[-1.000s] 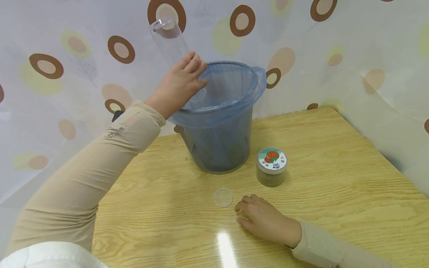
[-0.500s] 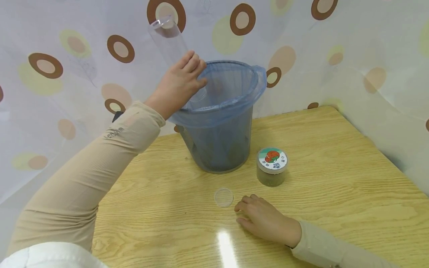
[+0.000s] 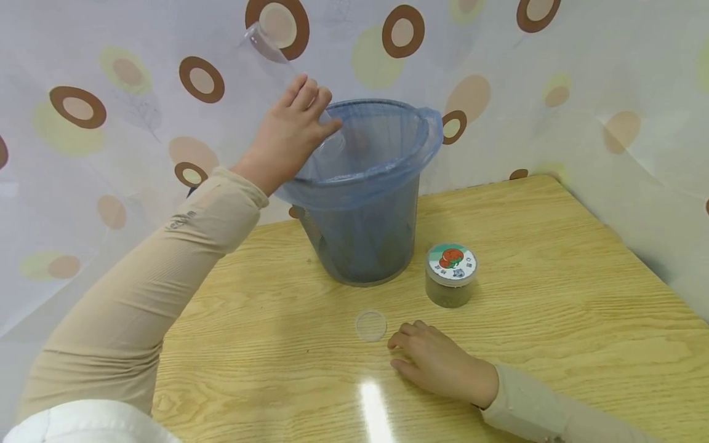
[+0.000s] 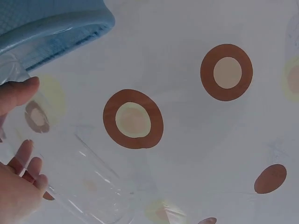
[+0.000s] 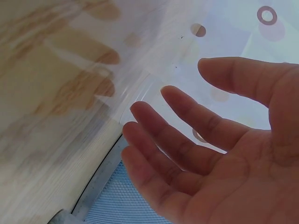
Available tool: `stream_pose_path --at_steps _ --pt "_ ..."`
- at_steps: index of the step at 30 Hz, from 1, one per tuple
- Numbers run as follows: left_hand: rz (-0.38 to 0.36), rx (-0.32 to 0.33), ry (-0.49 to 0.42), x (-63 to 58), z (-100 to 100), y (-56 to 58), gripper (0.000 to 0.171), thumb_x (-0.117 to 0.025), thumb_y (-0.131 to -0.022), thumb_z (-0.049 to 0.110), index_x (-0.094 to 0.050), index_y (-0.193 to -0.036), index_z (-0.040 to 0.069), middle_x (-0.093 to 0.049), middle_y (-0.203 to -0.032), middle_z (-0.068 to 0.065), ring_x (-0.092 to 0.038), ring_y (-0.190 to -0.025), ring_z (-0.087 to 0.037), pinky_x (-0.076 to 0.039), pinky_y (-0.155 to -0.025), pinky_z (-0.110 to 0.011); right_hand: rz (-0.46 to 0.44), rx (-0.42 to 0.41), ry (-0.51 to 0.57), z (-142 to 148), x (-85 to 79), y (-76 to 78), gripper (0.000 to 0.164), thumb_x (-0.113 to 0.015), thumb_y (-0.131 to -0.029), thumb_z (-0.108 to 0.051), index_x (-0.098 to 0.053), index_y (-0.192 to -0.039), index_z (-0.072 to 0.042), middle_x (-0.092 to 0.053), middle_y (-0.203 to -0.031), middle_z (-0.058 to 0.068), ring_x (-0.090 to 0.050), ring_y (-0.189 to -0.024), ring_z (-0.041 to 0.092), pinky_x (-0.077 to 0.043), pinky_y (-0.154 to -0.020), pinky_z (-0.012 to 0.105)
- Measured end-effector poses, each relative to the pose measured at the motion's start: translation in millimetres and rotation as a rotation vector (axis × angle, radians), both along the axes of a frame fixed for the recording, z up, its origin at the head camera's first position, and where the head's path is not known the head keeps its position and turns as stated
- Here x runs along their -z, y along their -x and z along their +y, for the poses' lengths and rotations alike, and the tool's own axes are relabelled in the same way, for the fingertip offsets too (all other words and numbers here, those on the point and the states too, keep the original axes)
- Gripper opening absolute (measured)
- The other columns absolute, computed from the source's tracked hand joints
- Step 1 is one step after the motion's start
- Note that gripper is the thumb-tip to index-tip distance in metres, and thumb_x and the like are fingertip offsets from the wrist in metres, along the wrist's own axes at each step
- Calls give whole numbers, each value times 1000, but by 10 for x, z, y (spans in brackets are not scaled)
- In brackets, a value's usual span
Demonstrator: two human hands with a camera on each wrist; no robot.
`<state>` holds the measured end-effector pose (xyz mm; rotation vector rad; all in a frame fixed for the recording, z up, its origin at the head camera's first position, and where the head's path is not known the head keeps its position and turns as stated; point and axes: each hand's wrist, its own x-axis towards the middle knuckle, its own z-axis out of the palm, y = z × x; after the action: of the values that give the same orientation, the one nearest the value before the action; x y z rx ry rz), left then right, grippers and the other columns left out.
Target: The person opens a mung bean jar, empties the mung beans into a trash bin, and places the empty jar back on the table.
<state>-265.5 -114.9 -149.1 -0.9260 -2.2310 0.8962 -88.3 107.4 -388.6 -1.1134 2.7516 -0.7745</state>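
Note:
My left hand [image 3: 285, 135] is raised over the left side of the blue-lined bin [image 3: 362, 237]. It grips a clear plastic tube [image 3: 264, 44] about its middle, thumb on one side and fingers on the other. The tube slants, its lower end inside the bin's mouth and its upper end up to the left. In the left wrist view the see-through tube [image 4: 96, 175] shows nothing inside. My right hand [image 3: 440, 363] lies near the table top with loosely bent fingers and holds nothing; a clear round disc [image 3: 371, 326] is just beyond its fingertips.
Behind the right hand stands a short round tub [image 3: 451, 286] with a tomato picture on its lid. The wooden table [image 3: 543, 264] ends at a wall covering [image 3: 498, 43] printed with circles and ovals.
My left hand has shifted slightly left and up and turned a little, changing the tube's slant. My right hand, the disc and the tub stay put.

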Motion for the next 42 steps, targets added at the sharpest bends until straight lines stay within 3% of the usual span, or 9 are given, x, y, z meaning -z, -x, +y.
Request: stream_pose_path --at_steps 4,10,17,27,32,38,42 --pt "-37 -32 -91 -18 -30 -19 52 -58 -89 -8 -56 -133 20 -41 -126 -21 -35 -122 -40 -19 -113 -47 -12 0 0 4 -5 2 22 -70 -87 -17 -67 -105 -5 -65 -103 4 -52 -86 15 -48 -74 34" --pt "-75 -23 -262 -9 -91 -41 50 -52 -91 -8 -55 -133 19 -43 -124 -23 -37 -117 -41 -23 -110 -48 -26 5 -3 11 -13 6 22 -70 -87 -17 -67 -105 -5 -65 -103 4 -52 -86 15 -48 -73 34" --pt "-35 -1 -380 50 -174 -97 53 -46 -88 -9 -51 -132 19 -43 -114 -23 -40 -107 -41 -30 -102 -48 -41 6 -8 33 -17 7 22 -70 -87 -17 -67 -105 -5 -65 -103 4 -53 -88 16 -49 -75 36" --pt "-7 62 -522 113 -280 -158 54 -68 -84 1 -53 -134 15 -46 -114 -24 -43 -108 -42 -37 -97 -50 -47 3 -7 61 -10 18 22 -70 -87 -18 -68 -106 -6 -65 -104 3 -52 -86 14 -48 -73 34" --pt "-23 92 -647 162 -324 -204 55 -71 -82 3 -55 -133 15 -47 -113 -26 -41 -106 -43 -38 -93 -52 -47 3 -10 68 0 23 22 -70 -88 -18 -68 -105 -6 -64 -103 2 -51 -85 13 -47 -72 32" --pt "10 100 -787 204 -371 -256 56 -78 -79 10 -57 -131 17 -48 -114 -25 -42 -107 -42 -40 -89 -50 -37 -10 -11 70 19 26 22 -70 -87 -19 -68 -105 -6 -64 -101 2 -50 -83 12 -46 -70 30" --pt "-14 127 -921 239 -407 -290 58 -80 -78 11 -58 -131 15 -48 -113 -24 -40 -105 -41 -40 -88 -48 -27 -10 -12 77 18 18 21 -70 -88 -19 -68 -105 -7 -64 -101 2 -50 -83 12 -46 -70 30"
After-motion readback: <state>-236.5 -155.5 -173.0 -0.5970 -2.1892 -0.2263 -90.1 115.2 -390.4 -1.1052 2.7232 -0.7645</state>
